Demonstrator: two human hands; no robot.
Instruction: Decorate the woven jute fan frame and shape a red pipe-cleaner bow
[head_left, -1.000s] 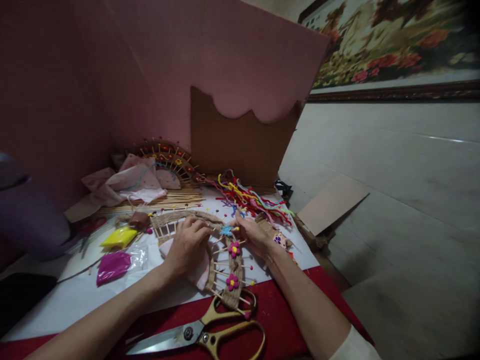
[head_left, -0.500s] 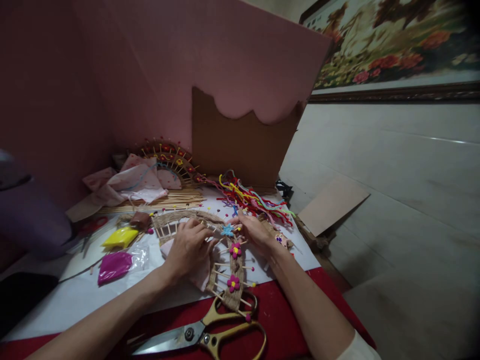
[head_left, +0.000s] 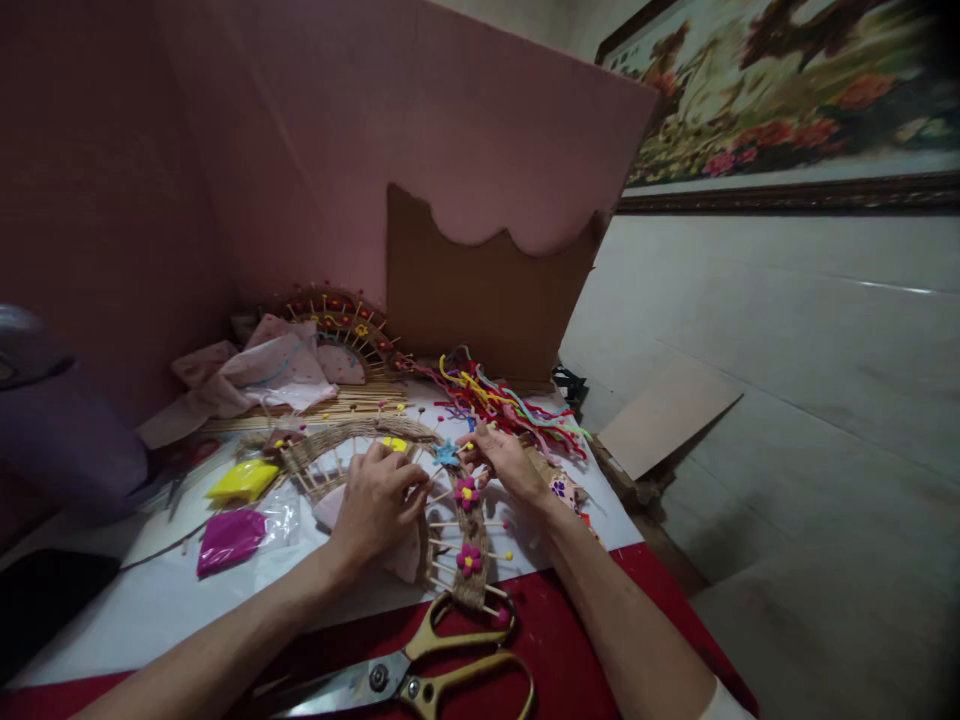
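Observation:
A half-round fan (head_left: 471,525) of thin sticks woven with twine lies on the white sheet, with small coloured balls on the stick ends. Magenta clay flowers (head_left: 469,560) with yellow centres and a light blue flower (head_left: 447,453) decorate its band. My left hand (head_left: 379,500) is closed over the fan's inner sticks, its fingertips partly hidden. With bent fingers, my right hand (head_left: 510,465) pinches the fan's outer edge beside the blue flower, near a yellow-tipped stick. Gold-handled scissors (head_left: 420,660) lie just below the fan, one handle loop touching its lower end.
Yellow (head_left: 241,480) and magenta (head_left: 231,542) clay packets lie at left. Behind are a bundle of thin sticks (head_left: 352,402), pink cloth (head_left: 262,370), a finished-looking fan (head_left: 352,325), colourful pipe cleaners (head_left: 502,395) and standing brown cardboard (head_left: 480,290). A purple object (head_left: 60,440) stands far left.
The fan has turned slightly, its left end shifting left, and a yellow flower now shows on the band by my left hand. Both hands stay on the fan.

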